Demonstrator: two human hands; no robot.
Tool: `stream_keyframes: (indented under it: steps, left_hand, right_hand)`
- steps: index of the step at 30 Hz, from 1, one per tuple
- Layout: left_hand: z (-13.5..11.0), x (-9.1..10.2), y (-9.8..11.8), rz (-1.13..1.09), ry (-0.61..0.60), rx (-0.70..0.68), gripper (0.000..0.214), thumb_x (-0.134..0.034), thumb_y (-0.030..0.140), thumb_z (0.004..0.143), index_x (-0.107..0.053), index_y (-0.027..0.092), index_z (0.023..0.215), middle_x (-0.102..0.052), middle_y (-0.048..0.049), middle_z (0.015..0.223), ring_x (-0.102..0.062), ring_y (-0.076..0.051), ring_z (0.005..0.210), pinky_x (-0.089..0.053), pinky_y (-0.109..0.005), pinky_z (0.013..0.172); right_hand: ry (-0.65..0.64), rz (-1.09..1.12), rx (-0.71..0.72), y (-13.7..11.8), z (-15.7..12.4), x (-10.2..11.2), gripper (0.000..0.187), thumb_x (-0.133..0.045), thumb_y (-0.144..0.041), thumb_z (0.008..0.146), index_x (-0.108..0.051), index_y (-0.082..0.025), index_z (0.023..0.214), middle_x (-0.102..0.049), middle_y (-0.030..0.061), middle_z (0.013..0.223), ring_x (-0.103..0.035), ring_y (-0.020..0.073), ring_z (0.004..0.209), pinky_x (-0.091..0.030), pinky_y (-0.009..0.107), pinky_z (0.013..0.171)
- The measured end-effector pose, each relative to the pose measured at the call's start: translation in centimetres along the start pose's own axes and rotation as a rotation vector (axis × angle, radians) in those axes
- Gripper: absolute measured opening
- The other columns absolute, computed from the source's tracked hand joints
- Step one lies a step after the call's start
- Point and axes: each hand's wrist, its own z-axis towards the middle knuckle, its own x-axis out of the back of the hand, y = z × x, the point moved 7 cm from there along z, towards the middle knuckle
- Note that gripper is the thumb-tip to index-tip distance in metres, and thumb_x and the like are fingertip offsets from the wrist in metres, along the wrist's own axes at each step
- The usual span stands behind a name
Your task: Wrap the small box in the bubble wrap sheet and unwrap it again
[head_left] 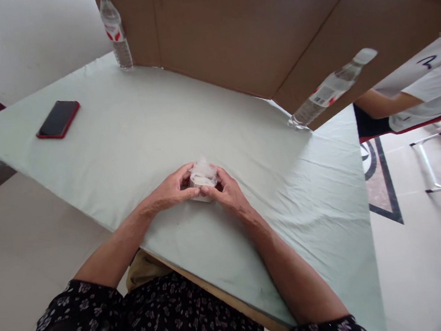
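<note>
Pale green cloth-covered desk (153, 136), one, spread beneath and around the fingers. Left hand (169, 190), one: fingers curled, opened only to the width of the item held, thumb along its near side. Right hand (229, 191), one: fingers likewise bent and parted by the item's width, thumb tip at the near side, close to the opposite thumb. Small white packet (204, 177), one, in a translucent crinkled wrapper, located between the two sets of fingers and gripped from both sides; whether its underside touches the desk cannot be told. Phone (58, 119), one, dark screen, red edge, lying well to the left of the fingers and farther off. Clear bottles, two, white caps, red-and-white labels: left bottle (116, 34) far beyond the fingers, leftward; right bottle (329, 89) beyond them, rightward. Brown cardboard (206, 39), one upright creased piece, beyond the fingers, between the bottles.
</note>
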Motion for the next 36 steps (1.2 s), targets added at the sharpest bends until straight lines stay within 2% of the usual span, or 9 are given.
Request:
stream_keyframes:
  steps: [8,11,15,18,24,28,30,34,36]
  left_hand:
    - [0.3,-0.2,-0.3,-0.14,0.017,0.024,0.094,-0.08,0.032,0.074,-0.033,0.014,0.154,-0.061,-0.0198,0.132,-0.066,-0.028,0.113,-0.053,-0.041,0.096]
    - [0.4,-0.2,-0.4,-0.155,0.026,0.03,0.095,-0.081,0.03,0.072,-0.034,0.015,0.153,-0.063,-0.0178,0.129,-0.068,-0.027,0.108,-0.053,-0.04,0.094]
    - [0.3,-0.3,-0.5,-0.177,0.013,0.043,0.1,-0.081,0.028,0.071,-0.03,0.016,0.156,-0.064,-0.018,0.129,-0.067,-0.027,0.113,-0.052,-0.039,0.096]
    - [0.3,-0.3,-0.5,-0.173,-0.001,0.049,0.101,-0.081,0.026,0.07,-0.03,0.018,0.156,-0.063,-0.0183,0.133,-0.063,-0.029,0.12,-0.052,-0.039,0.096]
    - [0.1,-0.4,-0.3,-0.159,-0.027,0.046,0.101,-0.079,0.023,0.069,-0.029,0.017,0.157,-0.064,-0.0175,0.132,-0.063,-0.028,0.121,-0.052,-0.04,0.099]
    - [0.0,-0.6,-0.3,-0.168,-0.049,0.059,0.1,-0.078,0.022,0.07,-0.028,0.017,0.157,-0.063,-0.0177,0.135,-0.062,-0.029,0.122,-0.051,-0.041,0.1]
    - [0.0,-0.7,-0.4,-0.179,-0.046,0.071,0.099,-0.077,0.023,0.071,-0.028,0.018,0.157,-0.063,-0.0172,0.134,-0.064,-0.028,0.12,-0.052,-0.041,0.1]
    - [0.1,-0.6,-0.4,-0.181,-0.022,0.079,0.101,-0.079,0.026,0.07,-0.029,0.018,0.157,-0.064,-0.0165,0.133,-0.064,-0.028,0.119,-0.052,-0.04,0.098]
    - [0.1,-0.7,-0.4,-0.182,-0.025,0.079,0.101,-0.079,0.025,0.07,-0.029,0.019,0.157,-0.064,-0.0159,0.131,-0.065,-0.028,0.118,-0.053,-0.041,0.097]
  right_hand:
    - [0.081,0.12,-0.049,1.5,1.1,1.1,0.091,-0.078,-0.067,0.069,-0.05,-0.019,0.141,-0.069,0.0143,0.123,-0.068,0.0266,0.103,-0.055,0.042,0.091]
    - [0.15,0.124,-0.004,1.1,1.0,1.7,0.074,-0.075,-0.063,0.075,-0.057,-0.023,0.134,-0.071,0.0113,0.12,-0.068,0.025,0.102,-0.055,0.042,0.092]
    - [0.351,-0.128,0.14,-0.7,-0.2,3.5,0.035,-0.064,-0.052,0.088,-0.071,-0.024,0.107,-0.071,0.0098,0.115,-0.064,0.0259,0.11,-0.05,0.045,0.099]
    - [0.305,-0.264,0.206,-1.3,-0.6,3.2,0.029,-0.06,-0.051,0.092,-0.075,-0.027,0.099,-0.067,0.0091,0.124,-0.058,0.0275,0.123,-0.043,0.049,0.109]
    - [0.102,-0.321,0.163,0.4,0.6,1.6,0.046,-0.049,-0.065,0.095,-0.076,-0.029,0.105,-0.053,0.0064,0.152,-0.043,0.0292,0.143,-0.031,0.052,0.121]
    - [-0.003,-0.385,0.168,0.4,1.4,0.8,0.053,-0.039,-0.062,0.099,-0.077,-0.025,0.094,-0.058,0.0098,0.146,-0.047,0.0311,0.141,-0.034,0.053,0.118]
    - [0.023,-0.416,0.177,0.0,1.3,0.7,0.049,-0.041,-0.058,0.1,-0.076,-0.024,0.094,-0.063,0.012,0.139,-0.051,0.0316,0.137,-0.037,0.053,0.115]
    - [0.262,-0.406,0.24,-1.3,-0.2,1.8,0.033,-0.053,-0.051,0.097,-0.072,-0.025,0.106,-0.063,0.012,0.137,-0.056,0.0293,0.132,-0.039,0.052,0.114]
    - [0.285,-0.39,0.258,-1.4,-0.7,2.0,0.033,-0.055,-0.052,0.096,-0.073,-0.026,0.106,-0.061,0.0106,0.141,-0.055,0.0281,0.133,-0.038,0.051,0.115]
